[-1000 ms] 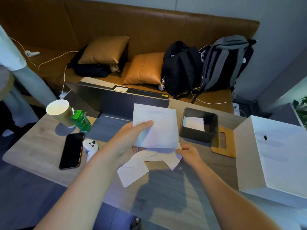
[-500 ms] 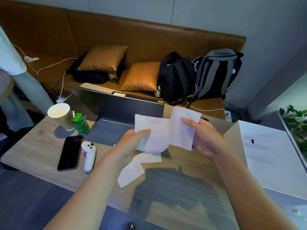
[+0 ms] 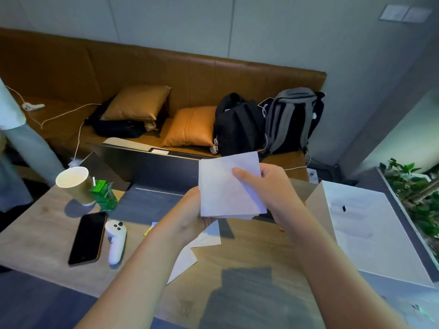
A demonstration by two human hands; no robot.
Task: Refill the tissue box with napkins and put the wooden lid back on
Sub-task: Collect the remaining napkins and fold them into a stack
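Head view | both hands are gathering a napkin stack (image 3: 229,186) above the surface (image 3: 249,252): left hand (image 3: 197,216) gripping its lower edge, right hand (image 3: 270,186) pinching its right side | loose napkins (image 3: 206,238) lying beneath | tissue box hidden | next, judged: locating the box, inserting the stack squarely.

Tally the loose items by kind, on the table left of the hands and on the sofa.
Paper cup: 1
Green carton: 1
Phone: 1
White controller: 1
Cushions: 2
Backpacks: 2
Total: 8
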